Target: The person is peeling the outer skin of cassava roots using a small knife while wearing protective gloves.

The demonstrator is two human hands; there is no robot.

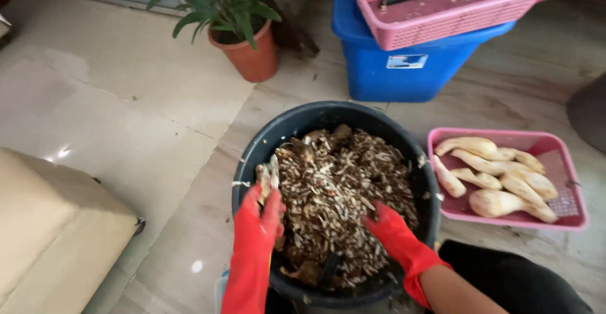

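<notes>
Head view, looking straight down: a black bucket (334, 115) is sitting at centre frame, filled nearly to the rim with brown and pale peelings (344, 188), so that both hands are working directly over the heap. The left hand (262, 210), in a red glove, is closing around a pale, muddy root (267, 176) at the bucket's left wall, fingers clamped on it and lifting it clear of the scraps. The right hand (386, 222), also gloved in red, is pressing into the peelings at lower right; its fingers are sinking into the heap, and whether they are gripping anything cannot be told. A dark handle-like object (329, 268) is lying half buried near the bottom rim.

To the right of centre, a pink tray (571, 219) is lying just beside the bucket, within easy reach of the right hand, and is holding cleaned, cream-coloured roots (499, 184) apart from the waste. At upper right, a pink basket (442, 27) is resting on a blue bin (404, 68), well apart from the hands. A potted plant (243, 30) is standing at top centre.

Everything is resting on a tiled floor (126, 106) of pale beige, glossy and catching light at left. A tan cushion (50, 238) is occupying the lower left corner, and dark clothing (517, 276) is showing at lower right.
</notes>
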